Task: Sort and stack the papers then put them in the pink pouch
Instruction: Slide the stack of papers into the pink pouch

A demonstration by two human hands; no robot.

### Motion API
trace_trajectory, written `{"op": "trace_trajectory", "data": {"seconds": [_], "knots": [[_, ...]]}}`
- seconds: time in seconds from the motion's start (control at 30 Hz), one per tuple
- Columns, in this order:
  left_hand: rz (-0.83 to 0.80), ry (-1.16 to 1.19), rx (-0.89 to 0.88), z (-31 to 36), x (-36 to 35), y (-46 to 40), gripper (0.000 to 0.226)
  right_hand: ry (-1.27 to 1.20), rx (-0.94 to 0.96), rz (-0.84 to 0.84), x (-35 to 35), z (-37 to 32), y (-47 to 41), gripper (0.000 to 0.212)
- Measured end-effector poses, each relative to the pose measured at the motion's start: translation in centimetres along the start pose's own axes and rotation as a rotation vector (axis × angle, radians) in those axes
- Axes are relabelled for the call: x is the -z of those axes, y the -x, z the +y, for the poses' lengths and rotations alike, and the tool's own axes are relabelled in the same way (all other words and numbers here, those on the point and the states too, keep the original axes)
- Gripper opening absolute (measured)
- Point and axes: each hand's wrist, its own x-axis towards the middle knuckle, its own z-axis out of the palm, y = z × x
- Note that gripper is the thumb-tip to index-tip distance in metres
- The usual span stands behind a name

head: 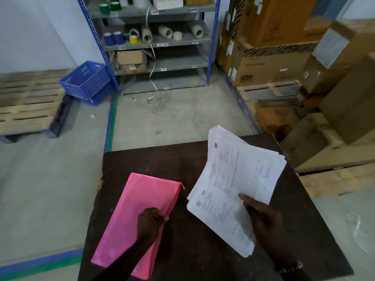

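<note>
On the dark desk (182, 159), your left hand (151, 221) pinches the pink pouch's (140, 209) zipper edge while your right hand (261, 216) grips the fanned paper stack (233, 179), which may snag entering.

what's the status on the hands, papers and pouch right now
Left hand pinching pink pouch edge. Right hand holds stacked papers above table. Papers not in pouch yet. Nothing in the way.
</note>
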Motion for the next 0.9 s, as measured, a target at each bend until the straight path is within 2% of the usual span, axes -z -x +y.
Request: {"op": "trace_trajectory", "data": {"seconds": [0.2,0.3,0.47,0.7,0.8,0.9], "knots": [[0.088,-0.031,-0.071,-0.2,0.9,-0.9,0.019,-0.151,-0.048,0.018,-1.8,0.5,0.9,0.031],[0.086,-0.085,-0.106,0.9,1.9,-0.3,0.015,-0.251,-0.116,0.035,-3.4,1.2,1.7,0.030],[0.147,-0.189,-0.198,2.3,3.6,-0.8,0.014,-0.266,-0.256,-0.111,-5.9,2.5,3.3,0.039],[0.220,-0.217,-0.313,2.9,5.1,-0.9,0.036,-0.344,-0.302,-0.295,-8.2,3.9,3.9,0.042],[0.244,-0.146,-0.290,3.4,5.3,-0.5,0.043,-0.319,-0.292,-0.316,-8.7,4.5,3.6,0.043],[0.256,-0.130,-0.263,3.7,5.3,-0.3,0.040,-0.240,-0.246,-0.291,-9.3,5.3,3.2,0.048]]}}
